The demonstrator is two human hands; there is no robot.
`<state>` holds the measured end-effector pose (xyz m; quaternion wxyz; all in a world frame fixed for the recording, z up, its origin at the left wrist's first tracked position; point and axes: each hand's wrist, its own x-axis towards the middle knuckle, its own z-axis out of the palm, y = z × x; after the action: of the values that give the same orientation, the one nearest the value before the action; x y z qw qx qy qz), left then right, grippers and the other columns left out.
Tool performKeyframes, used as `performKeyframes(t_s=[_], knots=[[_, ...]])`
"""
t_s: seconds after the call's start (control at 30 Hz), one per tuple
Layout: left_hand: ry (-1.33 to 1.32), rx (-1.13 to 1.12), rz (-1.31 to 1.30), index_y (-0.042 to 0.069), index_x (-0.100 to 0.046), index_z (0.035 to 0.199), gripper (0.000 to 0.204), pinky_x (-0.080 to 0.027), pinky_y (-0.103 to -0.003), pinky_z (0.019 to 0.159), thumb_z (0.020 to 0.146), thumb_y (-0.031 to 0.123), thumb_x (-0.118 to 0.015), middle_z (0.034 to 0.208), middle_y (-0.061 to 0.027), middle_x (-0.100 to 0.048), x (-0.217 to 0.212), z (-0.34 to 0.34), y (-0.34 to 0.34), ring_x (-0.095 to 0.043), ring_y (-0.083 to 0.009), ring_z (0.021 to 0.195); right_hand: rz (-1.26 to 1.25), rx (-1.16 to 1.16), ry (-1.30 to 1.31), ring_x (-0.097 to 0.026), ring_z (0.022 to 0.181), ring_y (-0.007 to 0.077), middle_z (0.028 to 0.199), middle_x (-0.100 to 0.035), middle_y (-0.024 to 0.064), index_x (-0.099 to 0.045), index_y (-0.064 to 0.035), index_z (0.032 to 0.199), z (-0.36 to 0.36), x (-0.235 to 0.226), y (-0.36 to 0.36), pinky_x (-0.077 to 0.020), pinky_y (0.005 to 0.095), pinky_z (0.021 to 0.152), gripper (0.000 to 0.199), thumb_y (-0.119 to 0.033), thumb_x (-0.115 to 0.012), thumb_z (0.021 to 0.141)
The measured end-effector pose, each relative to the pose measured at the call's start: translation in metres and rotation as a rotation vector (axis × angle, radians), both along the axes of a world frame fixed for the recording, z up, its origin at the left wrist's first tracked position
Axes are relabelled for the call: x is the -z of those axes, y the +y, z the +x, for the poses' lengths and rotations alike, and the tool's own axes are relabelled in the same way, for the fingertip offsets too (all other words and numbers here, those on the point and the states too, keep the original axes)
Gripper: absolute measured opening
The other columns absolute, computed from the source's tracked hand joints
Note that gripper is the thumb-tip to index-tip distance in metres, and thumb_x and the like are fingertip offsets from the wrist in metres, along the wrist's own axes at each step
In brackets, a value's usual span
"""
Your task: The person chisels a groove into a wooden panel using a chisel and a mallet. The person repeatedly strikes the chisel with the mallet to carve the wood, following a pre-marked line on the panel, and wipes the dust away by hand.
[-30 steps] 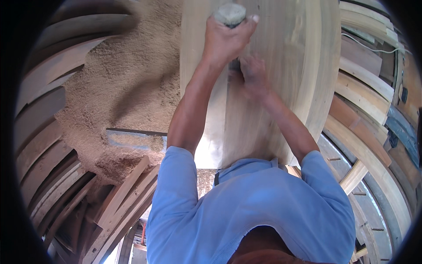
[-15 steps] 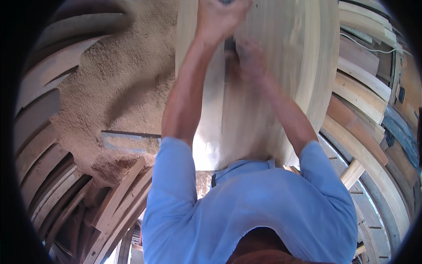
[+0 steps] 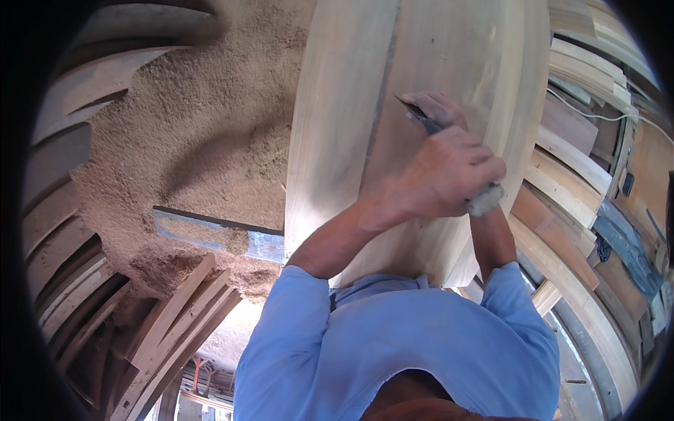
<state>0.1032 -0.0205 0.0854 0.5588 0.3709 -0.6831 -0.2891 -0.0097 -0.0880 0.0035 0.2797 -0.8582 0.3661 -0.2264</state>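
Observation:
A wide pale wooden board (image 3: 337, 140) lies in front of me, with a thin dark seam (image 3: 381, 98) running along it. My right hand (image 3: 444, 111) is closed on a dark tool with a narrow, pointed blade (image 3: 415, 112), which looks like a putty knife. The blade's tip points to the far left, over the board. My left hand (image 3: 446, 172) crosses above the right wrist, its fingers curled. A greyish-white lump (image 3: 486, 201) sticks out on its near side; whether it is putty or cloth I cannot tell. The left hand hides part of the right hand and the tool.
Sawdust (image 3: 203, 126) covers the ground to the left, where a blue-grey strip (image 3: 217, 235) with a dark edge lies. Stacked planks (image 3: 63, 252) line the far left, and more leaning boards (image 3: 175, 330) stand near left. On the right are piled planks (image 3: 572, 179) and a white cord (image 3: 597, 112).
My left hand has come back toward me and to the right, over the right wrist. My right hand has moved right, away from the seam, with the dark tool.

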Motion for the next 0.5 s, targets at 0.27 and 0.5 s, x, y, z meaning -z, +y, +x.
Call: performKeyframes(t_s=[0.27, 0.5], knots=[[0.253, -0.233, -0.171, 0.009, -0.062, 0.082, 0.024, -0.05, -0.04, 0.068, 0.064, 0.013, -0.077, 0.071, -0.0066, -0.062, 0.021, 0.037, -0.036, -0.064, -0.0274, 0.068, -0.31, -0.074, 0.151, -0.064, 0.084, 0.0289, 0.091, -0.066, 0.0046, -0.069, -0.0178, 0.104, 0.041, 0.001, -0.045, -0.0492, 0.0451, 0.077, 0.021, -0.026, -0.073, 0.085], [0.222, -0.218, 0.078, 0.007, -0.066, 0.085, 0.019, -0.046, -0.035, 0.061, 0.072, 0.016, -0.078, 0.073, -0.0028, -0.063, 0.009, 0.038, 0.023, -0.063, -0.0206, 0.067, 0.102, -0.055, 0.358, -0.062, 0.081, 0.0282, 0.086, -0.064, 0.0062, -0.07, -0.0163, 0.107, 0.032, -0.003, 0.015, -0.049, 0.0415, 0.072, 0.02, -0.022, -0.075, 0.089]])
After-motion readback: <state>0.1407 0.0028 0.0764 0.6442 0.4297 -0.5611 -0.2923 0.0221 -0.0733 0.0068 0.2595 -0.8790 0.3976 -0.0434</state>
